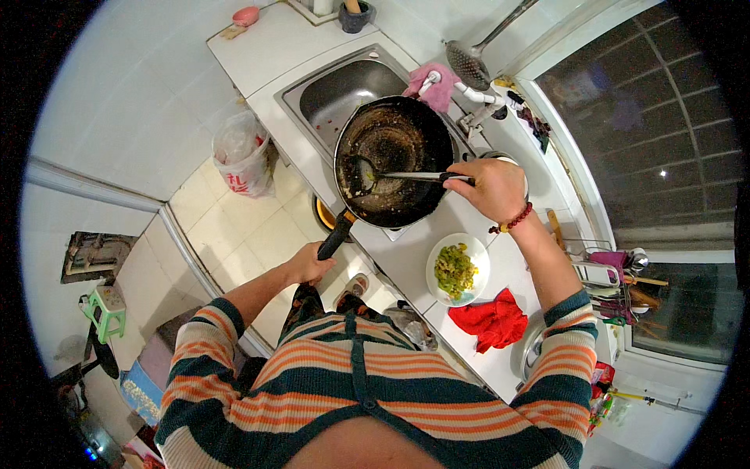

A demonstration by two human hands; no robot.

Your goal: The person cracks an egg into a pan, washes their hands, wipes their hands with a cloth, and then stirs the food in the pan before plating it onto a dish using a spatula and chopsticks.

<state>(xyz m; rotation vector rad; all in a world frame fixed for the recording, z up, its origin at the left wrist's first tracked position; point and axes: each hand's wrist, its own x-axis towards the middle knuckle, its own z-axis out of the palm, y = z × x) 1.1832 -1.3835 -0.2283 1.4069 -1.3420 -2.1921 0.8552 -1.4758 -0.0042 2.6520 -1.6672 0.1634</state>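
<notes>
My left hand (pixel 312 264) grips the black handle of a dark wok (pixel 404 146), which is held over the near edge of the sink and the counter. In my right hand (pixel 489 184) is the handle of a metal cooking ladle (pixel 404 174); its bowl rests inside the wok, at the left side. Brown residue and small food bits cling to the inside of the wok. On the counter below my right hand stands a white plate (pixel 433 278) of chopped green and yellow cooked food. A red cloth (pixel 492 321) lies beside the plate.
The steel sink (pixel 351 82) has a faucet (pixel 483 111) with a pink cloth (pixel 433 85) on it. A perforated skimmer (pixel 469 64) hangs on the wall. A bag-lined bin (pixel 243 155) stands on the floor to the left. A utensil rack (pixel 603 275) is at the right.
</notes>
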